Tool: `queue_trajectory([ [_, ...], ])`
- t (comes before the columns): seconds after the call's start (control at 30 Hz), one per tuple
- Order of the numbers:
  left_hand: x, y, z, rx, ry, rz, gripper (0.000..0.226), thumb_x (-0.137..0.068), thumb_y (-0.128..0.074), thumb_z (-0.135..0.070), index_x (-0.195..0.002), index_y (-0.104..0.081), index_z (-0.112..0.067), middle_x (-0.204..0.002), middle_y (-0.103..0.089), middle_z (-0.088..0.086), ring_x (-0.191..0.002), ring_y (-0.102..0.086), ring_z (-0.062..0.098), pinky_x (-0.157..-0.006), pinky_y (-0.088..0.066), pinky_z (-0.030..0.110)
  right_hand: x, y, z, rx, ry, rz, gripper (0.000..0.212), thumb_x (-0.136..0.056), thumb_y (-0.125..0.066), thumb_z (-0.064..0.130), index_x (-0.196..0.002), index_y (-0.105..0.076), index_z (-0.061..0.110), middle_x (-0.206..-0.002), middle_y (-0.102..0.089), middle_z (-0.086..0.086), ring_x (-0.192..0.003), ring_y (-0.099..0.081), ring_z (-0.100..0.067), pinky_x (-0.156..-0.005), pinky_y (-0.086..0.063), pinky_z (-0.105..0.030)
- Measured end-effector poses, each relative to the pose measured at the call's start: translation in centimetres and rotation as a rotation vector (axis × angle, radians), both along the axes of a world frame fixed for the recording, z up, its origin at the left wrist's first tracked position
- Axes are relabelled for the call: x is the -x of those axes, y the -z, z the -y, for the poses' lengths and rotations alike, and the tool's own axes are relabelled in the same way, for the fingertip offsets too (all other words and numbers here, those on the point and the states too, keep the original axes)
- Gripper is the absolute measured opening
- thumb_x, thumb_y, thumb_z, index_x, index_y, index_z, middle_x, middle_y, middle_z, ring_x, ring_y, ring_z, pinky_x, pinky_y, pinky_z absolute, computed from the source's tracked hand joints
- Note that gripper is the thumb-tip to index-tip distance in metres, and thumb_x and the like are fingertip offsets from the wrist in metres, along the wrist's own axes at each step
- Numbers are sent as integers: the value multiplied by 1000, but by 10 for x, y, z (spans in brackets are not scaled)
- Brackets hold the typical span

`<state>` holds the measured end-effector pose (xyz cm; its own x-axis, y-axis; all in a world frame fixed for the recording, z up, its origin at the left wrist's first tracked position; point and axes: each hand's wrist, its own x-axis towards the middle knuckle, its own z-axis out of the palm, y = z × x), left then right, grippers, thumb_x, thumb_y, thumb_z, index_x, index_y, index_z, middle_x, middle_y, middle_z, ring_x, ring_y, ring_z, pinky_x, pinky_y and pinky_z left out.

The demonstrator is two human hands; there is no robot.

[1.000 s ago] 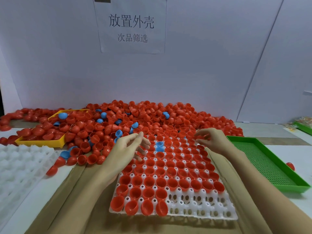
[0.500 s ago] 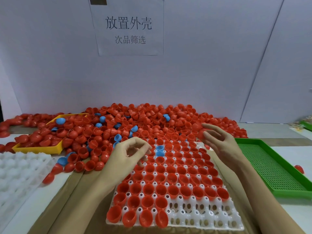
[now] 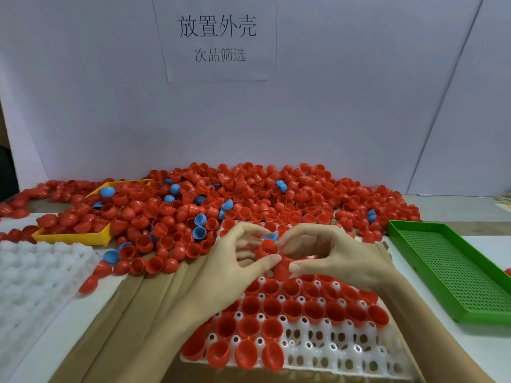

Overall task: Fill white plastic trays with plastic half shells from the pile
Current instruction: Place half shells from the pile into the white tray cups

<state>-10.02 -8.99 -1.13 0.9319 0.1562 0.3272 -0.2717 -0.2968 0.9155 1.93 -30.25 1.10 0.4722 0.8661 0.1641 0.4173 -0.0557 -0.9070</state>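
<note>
A white plastic tray (image 3: 326, 352) lies in front of me, most of its cups holding red half shells; the near right cups stand bare. Behind it spreads a big pile of red half shells (image 3: 249, 194) with a few blue ones mixed in. My left hand (image 3: 232, 266) and my right hand (image 3: 331, 258) meet over the tray's middle. Between their fingertips they pinch red half shells (image 3: 272, 257) that look stuck together. A blue shell (image 3: 272, 236) shows just behind the fingers.
A yellow tray (image 3: 74, 236) full of red shells sits at the back left. Another white tray (image 3: 33, 280) lies at the left edge. A green perforated tray (image 3: 456, 275) stands to the right. Brown cardboard (image 3: 132, 313) lies under the work tray.
Both hands have come together over the tray's middle from apart. The right hand brought red shells from the pile, and the left hand now pinches them too.
</note>
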Motion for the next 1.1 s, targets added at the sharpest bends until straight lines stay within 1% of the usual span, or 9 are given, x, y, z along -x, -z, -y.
queue_trajectory([
  [0.13, 2, -5, -5, 5, 74, -31, 47, -85, -84, -22, -121, -62, -41, -116, -75, -11, -111, -70, 8, -97, -54, 22, -5, 0, 9, -71, 47, -4, 31, -97, -77, 27, -128, -73, 21, -122, -76, -8, -110, -75, -29, -97, -60, -35],
  [0.23, 4, -8, -5, 13, 122, -14, 42, -89, -80, -14, -123, -61, -28, -115, -76, -9, -115, -69, 7, -99, -49, 14, -16, 5, 17, -127, 292, 84, 29, -96, -74, 46, -122, -74, 32, -110, -79, -1, -92, -76, -21, -89, -61, -32],
  [0.4, 5, -10, -5, 47, 136, 12, 26, -88, -79, -12, -109, -63, -13, -113, -76, -2, -113, -70, 11, -97, -51, 16, -41, 12, 21, -420, 872, 202, 32, -88, -74, 50, -104, -73, 23, -90, -77, 5, -78, -71, -8, -73, -56, -19],
  [0.5, 4, -11, -4, 128, 115, 14, 19, -90, -78, -17, -93, -62, -7, -106, -77, 4, -102, -75, 18, -88, -58, 22, -60, 18, 29, -389, 983, 257, 34, -93, -72, 39, -118, -71, 16, -100, -77, 11, -89, -74, -3, -75, -60, -19],
  [0.6, 2, -10, -4, 223, 95, -20, 22, -94, -73, -21, -87, -67, -1, -93, -73, 10, -89, -78, 30, -77, -64, 32, -72, 26, 38, -327, 870, 119, 42, -106, -59, 15, -149, -54, 15, -133, -69, 1, -117, -70, -6, -94, -58, -21],
  [0.67, 1, -9, -5, 221, 73, -32, 24, -97, -69, -23, -86, -68, -2, -91, -72, 13, -85, -78, 32, -73, -64, 30, -73, 28, 41, -271, 823, 137, 47, -108, -54, 6, -154, -50, 17, -143, -63, -1, -130, -63, -8, -107, -52, -24],
  [0.9, 1, -4, -7, -30, 29, -41, 20, -93, -68, -41, -94, -73, -22, -83, -78, 1, -85, -78, 15, -90, -58, 36, -35, 8, 30, -273, 484, 4, 21, -104, -62, 16, -117, -77, 21, -112, -79, -6, -107, -76, -26, -90, -62, -29],
  [1.0, 4, -4, -5, -101, 7, -41, 18, -89, -72, -47, -92, -76, -29, -81, -78, -8, -83, -76, 6, -83, -53, 21, -13, -2, 19, -81, 153, -20, 21, -104, -66, 19, -122, -76, 19, -115, -78, -10, -105, -75, -29, -90, -61, -32],
  [1.1, 7, -6, -2, -146, -30, 2, 11, -86, -78, -43, -90, -77, -33, -84, -77, -16, -80, -74, 0, -75, -51, 10, 5, -4, 4, 0, 8, 41, 23, -100, -73, 21, -123, -75, 19, -111, -77, -11, -99, -75, -29, -88, -61, -32],
])
